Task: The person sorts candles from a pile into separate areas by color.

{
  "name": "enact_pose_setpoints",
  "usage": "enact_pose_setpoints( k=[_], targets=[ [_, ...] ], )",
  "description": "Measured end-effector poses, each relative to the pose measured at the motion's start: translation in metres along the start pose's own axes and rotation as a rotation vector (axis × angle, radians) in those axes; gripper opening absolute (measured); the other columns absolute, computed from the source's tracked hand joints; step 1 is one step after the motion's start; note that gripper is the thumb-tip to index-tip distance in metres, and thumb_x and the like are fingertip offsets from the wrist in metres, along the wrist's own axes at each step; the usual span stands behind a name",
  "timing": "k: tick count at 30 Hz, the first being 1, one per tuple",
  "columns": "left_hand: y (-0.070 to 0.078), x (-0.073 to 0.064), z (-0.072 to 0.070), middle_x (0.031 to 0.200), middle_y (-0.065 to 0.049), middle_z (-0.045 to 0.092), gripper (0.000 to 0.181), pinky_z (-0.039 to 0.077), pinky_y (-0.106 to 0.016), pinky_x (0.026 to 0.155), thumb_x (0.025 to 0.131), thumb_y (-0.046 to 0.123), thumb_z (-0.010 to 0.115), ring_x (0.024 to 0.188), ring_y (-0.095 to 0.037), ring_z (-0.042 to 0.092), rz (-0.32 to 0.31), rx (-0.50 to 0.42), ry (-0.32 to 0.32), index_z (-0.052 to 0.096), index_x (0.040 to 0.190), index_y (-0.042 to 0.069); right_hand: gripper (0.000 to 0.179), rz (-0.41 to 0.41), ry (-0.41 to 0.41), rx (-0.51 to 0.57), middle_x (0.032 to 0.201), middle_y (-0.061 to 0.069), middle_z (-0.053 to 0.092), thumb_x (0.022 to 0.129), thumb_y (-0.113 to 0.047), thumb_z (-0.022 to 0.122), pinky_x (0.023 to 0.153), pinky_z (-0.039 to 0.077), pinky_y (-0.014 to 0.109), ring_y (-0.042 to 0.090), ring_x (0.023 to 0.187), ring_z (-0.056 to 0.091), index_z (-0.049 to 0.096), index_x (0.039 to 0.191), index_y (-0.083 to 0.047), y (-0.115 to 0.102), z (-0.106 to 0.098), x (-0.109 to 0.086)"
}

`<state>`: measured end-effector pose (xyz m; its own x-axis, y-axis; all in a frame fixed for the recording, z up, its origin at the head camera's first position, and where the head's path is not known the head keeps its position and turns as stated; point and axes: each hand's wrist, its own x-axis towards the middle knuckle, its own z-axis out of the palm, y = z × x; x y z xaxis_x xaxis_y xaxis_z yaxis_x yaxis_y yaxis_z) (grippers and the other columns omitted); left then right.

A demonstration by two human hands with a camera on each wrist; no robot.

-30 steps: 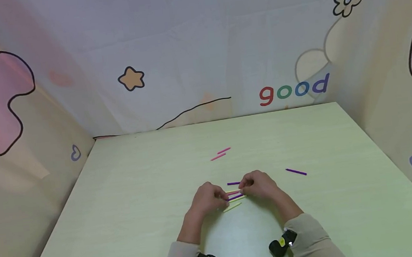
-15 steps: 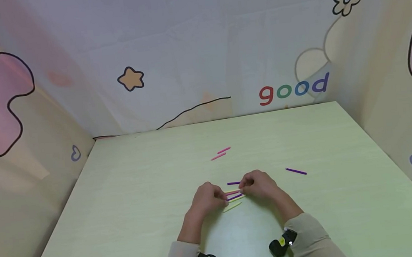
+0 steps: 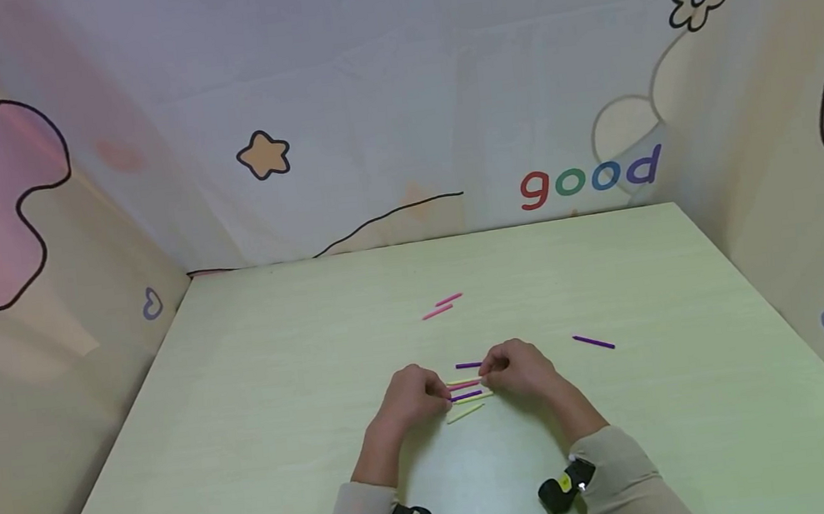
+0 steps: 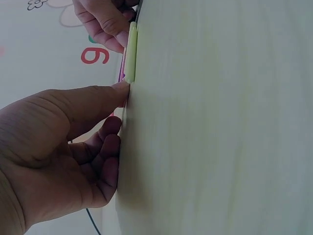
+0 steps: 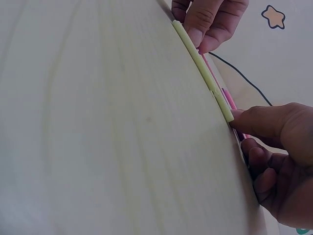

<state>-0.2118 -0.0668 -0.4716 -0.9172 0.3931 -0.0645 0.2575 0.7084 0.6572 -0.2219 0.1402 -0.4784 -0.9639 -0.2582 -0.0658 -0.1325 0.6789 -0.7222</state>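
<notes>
My left hand [image 3: 413, 397] is low over the table, its thumb and finger pinching the left end of a purple counting stick [image 3: 467, 396]. Opposite it, my right hand [image 3: 520, 369] has curled fingers at the right end of a pink counting stick [image 3: 463, 386], close beside a yellow stick [image 3: 461, 382]; its fingertips hide the contact. Another yellow stick [image 3: 476, 398] lies just below the purple one, and a yellow-green stick [image 3: 466, 414] lies nearest the body. Above them a second purple stick [image 3: 468, 365] is partly covered by the right hand. In the right wrist view a yellow-green stick [image 5: 203, 68] spans the space between both hands.
Two pink sticks [image 3: 443, 306] lie farther back on the pale green table [image 3: 300, 344]. One more purple stick [image 3: 593, 342] rests to the right of the right hand. Printed cloth [image 3: 366, 111] walls in the back and sides.
The left hand has shifted slightly left, and the purple stick between the hands has slid left and turned flatter, more in line with its neighbours. The right hand stays nearly still.
</notes>
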Motion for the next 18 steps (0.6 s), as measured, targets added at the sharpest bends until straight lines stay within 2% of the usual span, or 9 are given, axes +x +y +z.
enact_pose_setpoints(
  k=[12,18],
  targets=[
    [-0.0011,-0.0013,-0.0009,0.063,0.007,0.057,0.006,0.04,-0.024,0.061,0.074,0.008,0.076,0.064,-0.009,0.046,-0.017,-0.021,0.006,0.07,0.073,0.008,0.004,0.016,-0.003,0.0,0.07,-0.005,0.058,0.079,-0.009,0.072,0.066,0.039,0.031,0.013,0.069,0.049,0.069,0.081,-0.01,-0.0007,0.001,-0.0006],
    [-0.002,-0.001,-0.0013,0.062,0.008,0.056,0.008,0.04,-0.025,0.06,0.074,0.008,0.076,0.063,-0.009,0.047,0.012,-0.016,0.018,0.069,0.071,0.008,0.005,0.032,-0.003,-0.011,0.07,-0.004,0.057,0.079,-0.009,0.072,0.067,0.039,0.032,0.014,0.07,0.049,0.068,0.081,-0.011,-0.0004,0.0014,0.0001]
  ],
)
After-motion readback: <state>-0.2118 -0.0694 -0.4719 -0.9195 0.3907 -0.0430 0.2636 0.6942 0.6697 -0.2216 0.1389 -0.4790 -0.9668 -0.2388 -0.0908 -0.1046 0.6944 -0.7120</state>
